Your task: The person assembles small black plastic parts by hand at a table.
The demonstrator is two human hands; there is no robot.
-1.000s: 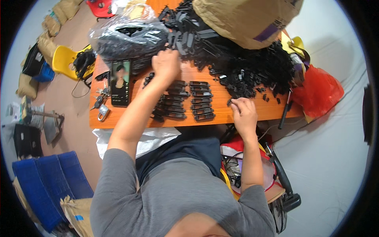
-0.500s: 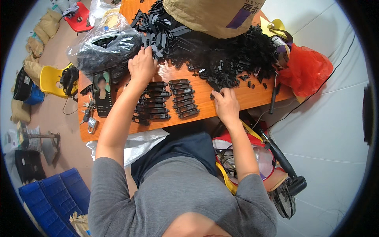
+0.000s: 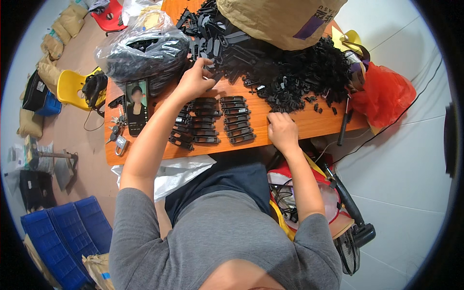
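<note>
in the head view, the two bare hands are well apart from each other above a wooden table (image 3: 261,134). the left hand (image 3: 194,83) is near the long black parts (image 3: 227,41) heaped toward the far side, its forefinger and thumb spread with a gap between them. the right hand (image 3: 283,130) rests at the near edge of the table, its fingers bent, just beside the heap of small black parts (image 3: 285,92); whether it grips anything between the fingertips i cannot tell.

the black slim pieces (image 3: 237,119) lie between the two hands, stacked side by side in neat columns, and the leftmost column is partly behind the left forearm. to the left of that forearm are a phone (image 3: 137,113) with a lit screen, a bunch of keys (image 3: 115,129) and a padlock (image 3: 121,144). a clear plastic bag (image 3: 140,63) filled with dark things stands beyond the phone. a brown paper sack (image 3: 275,24) rises over the far part of the heap. on the right, a black-handled tool (image 3: 343,126) reaches over the table's edge, near a red plastic bag (image 3: 386,96). a yellow chair (image 3: 72,94) stands on the floor at the left.
</note>
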